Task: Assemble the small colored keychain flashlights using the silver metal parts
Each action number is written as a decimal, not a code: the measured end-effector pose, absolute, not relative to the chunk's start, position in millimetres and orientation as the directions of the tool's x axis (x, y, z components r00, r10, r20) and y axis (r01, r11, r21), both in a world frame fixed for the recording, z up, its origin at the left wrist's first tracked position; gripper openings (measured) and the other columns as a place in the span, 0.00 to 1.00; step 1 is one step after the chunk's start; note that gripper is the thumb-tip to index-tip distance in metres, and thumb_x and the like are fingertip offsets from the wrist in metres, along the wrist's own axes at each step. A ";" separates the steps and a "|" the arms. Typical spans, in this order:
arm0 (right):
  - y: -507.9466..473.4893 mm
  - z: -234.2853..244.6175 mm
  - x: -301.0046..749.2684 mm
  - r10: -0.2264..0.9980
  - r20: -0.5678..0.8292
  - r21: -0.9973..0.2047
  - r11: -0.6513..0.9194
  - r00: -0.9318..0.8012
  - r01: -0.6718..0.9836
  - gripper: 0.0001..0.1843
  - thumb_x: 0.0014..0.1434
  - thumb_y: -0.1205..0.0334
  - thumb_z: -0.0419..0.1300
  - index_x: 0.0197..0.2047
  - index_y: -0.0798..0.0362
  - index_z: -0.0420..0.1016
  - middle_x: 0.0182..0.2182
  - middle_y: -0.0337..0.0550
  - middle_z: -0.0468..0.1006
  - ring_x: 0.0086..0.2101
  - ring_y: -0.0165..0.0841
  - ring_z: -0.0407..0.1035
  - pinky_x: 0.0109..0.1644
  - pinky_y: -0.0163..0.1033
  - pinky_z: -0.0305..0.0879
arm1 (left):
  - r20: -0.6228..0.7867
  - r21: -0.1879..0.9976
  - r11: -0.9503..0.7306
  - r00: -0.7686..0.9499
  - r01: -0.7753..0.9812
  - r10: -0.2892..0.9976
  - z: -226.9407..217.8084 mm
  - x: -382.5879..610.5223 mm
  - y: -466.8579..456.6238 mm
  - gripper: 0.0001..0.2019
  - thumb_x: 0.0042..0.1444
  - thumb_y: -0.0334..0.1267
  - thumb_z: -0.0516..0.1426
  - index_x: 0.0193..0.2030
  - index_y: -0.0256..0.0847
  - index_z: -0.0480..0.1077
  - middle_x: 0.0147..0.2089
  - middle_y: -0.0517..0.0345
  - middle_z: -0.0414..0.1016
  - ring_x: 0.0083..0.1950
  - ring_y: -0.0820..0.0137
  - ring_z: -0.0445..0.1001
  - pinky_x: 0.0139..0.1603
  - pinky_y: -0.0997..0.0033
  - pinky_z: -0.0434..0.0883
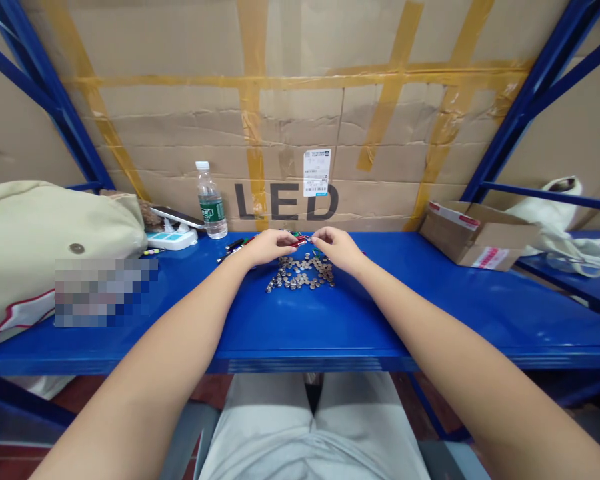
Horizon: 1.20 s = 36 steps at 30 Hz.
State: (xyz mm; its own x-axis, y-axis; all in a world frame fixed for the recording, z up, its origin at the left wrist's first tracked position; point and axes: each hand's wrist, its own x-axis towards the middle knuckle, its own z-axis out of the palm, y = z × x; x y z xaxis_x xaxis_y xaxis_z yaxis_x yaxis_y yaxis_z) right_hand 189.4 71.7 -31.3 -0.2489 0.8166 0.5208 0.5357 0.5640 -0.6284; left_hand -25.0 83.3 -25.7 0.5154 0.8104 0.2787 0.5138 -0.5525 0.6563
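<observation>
A heap of several small silvery metal pieces (301,273) lies on the blue shelf top (300,320). Just behind the heap, my left hand (269,245) and my right hand (334,244) reach forward with fingers curled. Between their fingertips they pinch a small red and green object (301,238) that is too small to name. Both forearms stretch out over the shelf's front edge.
A water bottle (211,201), a white power strip (173,239) with a phone (176,216) on it and some pens (236,245) sit at the left back. A beige bag (40,240) fills the far left. An open cardboard box (473,233) stands at the right. Cardboard lines the back.
</observation>
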 end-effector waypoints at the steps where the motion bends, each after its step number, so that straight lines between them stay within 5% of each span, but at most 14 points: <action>1: 72.6 -32.3 189.8 0.819 0.514 -0.641 0.565 -0.256 0.520 0.12 0.55 0.55 0.55 0.35 0.55 0.72 0.32 0.43 0.76 0.31 0.31 0.66 0.36 0.37 0.62 | 0.285 0.669 -0.555 0.518 0.495 0.806 -23.6 -22.7 80.5 0.15 0.51 0.40 0.59 0.45 0.37 0.72 0.45 0.51 0.77 0.47 0.65 0.74 0.49 0.66 0.69; 8: 74.8 -36.1 189.5 0.806 0.511 -0.621 0.586 -0.297 0.521 0.10 0.59 0.57 0.49 0.35 0.53 0.65 0.29 0.40 0.73 0.30 0.31 0.65 0.34 0.35 0.60 | 0.308 0.734 -0.519 0.466 0.438 0.829 -12.0 -11.0 65.6 0.13 0.53 0.38 0.58 0.45 0.37 0.73 0.44 0.52 0.78 0.44 0.67 0.74 0.47 0.67 0.69; 18: 60.5 -27.6 188.1 0.718 0.561 -0.095 0.550 -0.412 0.829 0.12 0.63 0.61 0.40 0.34 0.52 0.61 0.27 0.47 0.73 0.27 0.37 0.64 0.29 0.38 0.47 | 0.151 0.910 -0.294 0.427 0.293 0.892 -11.3 -8.0 64.2 0.11 0.57 0.42 0.56 0.43 0.40 0.74 0.43 0.51 0.78 0.40 0.70 0.75 0.36 0.72 0.68; 25: 58.2 -26.9 185.6 0.731 0.602 -0.203 0.528 -0.320 0.824 0.11 0.62 0.62 0.39 0.36 0.52 0.60 0.26 0.46 0.71 0.27 0.37 0.63 0.29 0.38 0.47 | 0.200 0.921 -0.301 0.362 0.248 0.911 -11.7 6.8 61.0 0.12 0.58 0.40 0.56 0.46 0.38 0.73 0.41 0.50 0.78 0.42 0.69 0.75 0.37 0.71 0.68; 29: 60.3 -26.4 189.4 0.755 0.592 -0.383 0.571 -0.281 0.727 0.11 0.62 0.59 0.39 0.32 0.50 0.57 0.24 0.42 0.67 0.27 0.36 0.61 0.30 0.37 0.51 | 0.438 0.740 -0.568 0.383 0.359 0.813 -11.0 10.8 56.5 0.13 0.58 0.39 0.56 0.46 0.37 0.73 0.39 0.52 0.79 0.41 0.68 0.76 0.43 0.68 0.69; 36: 62.5 -23.2 191.8 0.834 0.463 -0.660 0.551 -0.300 0.512 0.11 0.60 0.63 0.40 0.25 0.49 0.49 0.19 0.34 0.58 0.24 0.30 0.55 0.28 0.35 0.51 | 0.742 0.070 -0.815 0.516 0.575 0.427 -17.4 9.5 59.2 0.11 0.58 0.38 0.55 0.45 0.39 0.74 0.44 0.52 0.78 0.45 0.65 0.75 0.48 0.63 0.69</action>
State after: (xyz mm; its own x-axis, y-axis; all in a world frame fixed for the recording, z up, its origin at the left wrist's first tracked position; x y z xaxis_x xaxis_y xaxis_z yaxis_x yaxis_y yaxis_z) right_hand 191.8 62.5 -23.2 -0.2998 0.8339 0.4635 0.5115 0.5505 -0.6597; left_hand 9.5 59.2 -17.4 0.5159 0.4274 0.7424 0.5747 -0.8154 0.0700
